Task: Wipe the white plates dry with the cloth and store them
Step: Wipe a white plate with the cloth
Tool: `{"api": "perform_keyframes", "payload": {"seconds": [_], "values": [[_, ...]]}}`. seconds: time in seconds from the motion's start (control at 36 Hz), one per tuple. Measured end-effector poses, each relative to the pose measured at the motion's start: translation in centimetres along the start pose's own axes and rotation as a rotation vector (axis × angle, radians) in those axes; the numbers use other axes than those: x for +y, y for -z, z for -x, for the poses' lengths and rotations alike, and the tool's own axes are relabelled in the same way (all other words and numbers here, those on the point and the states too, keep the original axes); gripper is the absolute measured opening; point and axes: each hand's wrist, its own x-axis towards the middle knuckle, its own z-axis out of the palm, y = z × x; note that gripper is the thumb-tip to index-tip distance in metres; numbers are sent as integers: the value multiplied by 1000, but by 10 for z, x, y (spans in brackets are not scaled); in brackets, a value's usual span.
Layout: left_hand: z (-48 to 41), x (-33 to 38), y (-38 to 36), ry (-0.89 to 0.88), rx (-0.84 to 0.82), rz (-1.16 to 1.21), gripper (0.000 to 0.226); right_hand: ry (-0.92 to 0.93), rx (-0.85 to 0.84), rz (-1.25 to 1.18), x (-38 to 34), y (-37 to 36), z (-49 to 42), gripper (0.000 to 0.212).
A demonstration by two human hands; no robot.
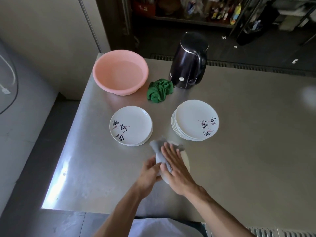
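My left hand [149, 171] grips the near left edge of a white plate [186, 159] held just above the steel table [248, 151]. My right hand [176, 166] lies flat, fingers straight, pressing a grey cloth [156, 147] onto the plate's face. Most of that plate is hidden under the cloth and my hands. A short stack of white plates with black script [130, 125] sits to the left, and a taller stack [195, 119] sits to the right.
A pink basin [120, 72] stands at the table's far left corner. A crumpled green cloth [159, 90] lies beside a dark electric kettle [189, 60]. The table's left edge drops to the floor; shelves with bottles [220, 11] stand beyond.
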Motion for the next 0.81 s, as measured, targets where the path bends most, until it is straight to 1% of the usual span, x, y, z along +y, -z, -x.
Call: {"api": "perform_keyframes", "payload": {"seconds": [0.06, 0.08, 0.14, 0.17, 0.19, 0.22, 0.25, 0.28, 0.31, 0.33, 0.36, 0.39, 0.44, 0.53, 0.56, 0.61, 0.64, 0.67, 0.72, 0.75, 0.78, 0.81], "values": [[3, -1, 1, 0, -27, -32, 29, 117, -26, -5, -2, 0, 2, 60], [4, 0, 2, 0, -39, -37, 30, 150, -14, 6, -1, 1, 2, 59], [4, 0, 3, 9, -52, -13, 30, 155, 36, 76, 8, 2, -1, 54], [5, 0, 4, 19, -45, 4, 31, 99, 45, 141, 14, 4, -5, 54], [5, 0, 5, 29, -28, 14, 34, -14, 27, 209, 19, 7, -9, 56], [5, -1, 6, 35, -10, 19, 38, -171, -10, 236, 24, 10, -13, 58], [5, -1, 6, 38, 6, 21, 40, -325, -26, 197, 28, 13, -17, 58], [5, -1, 7, 41, 21, 21, 41, -427, -34, 155, 32, 16, -19, 57], [5, -1, 7, 46, 32, 20, 41, -461, -35, 152, 34, 18, -20, 58], [4, 0, 7, 50, 39, 16, 41, -435, -43, 195, 34, 20, -18, 61], [4, 1, 8, 55, 41, 9, 41, -369, -56, 267, 32, 22, -15, 64], [3, 1, 9, 57, 38, 0, 41, -277, -62, 336, 30, 23, -11, 68], [3, 3, 9, 52, 10, -27, 38, -90, -43, 374, 22, 26, -4, 71], [5, 4, 5, 22, -37, -77, 28, 165, -33, 290, 14, 25, 2, 64], [5, 3, 4, 9, -50, -92, 27, 214, -29, 266, 13, 24, 3, 62], [7, 0, 2, -13, -56, -90, 30, 223, -2, 194, 18, 22, 3, 59], [8, -1, 1, -21, -45, -66, 32, 176, 26, 156, 22, 22, 1, 58], [8, -3, 1, -26, -22, -28, 35, 71, 47, 99, 26, 22, -1, 58], [8, -6, 2, -26, 50, 78, 36, -260, 23, -106, 30, 23, -8, 60], [6, -7, 2, -20, 84, 125, 34, -388, -4, -192, 32, 23, -11, 61], [4, -7, 3, -11, 109, 156, 28, -449, -27, -234, 32, 21, -13, 62], [1, -6, 3, 0, 127, 172, 22, -439, -38, -229, 30, 19, -12, 62]]}}
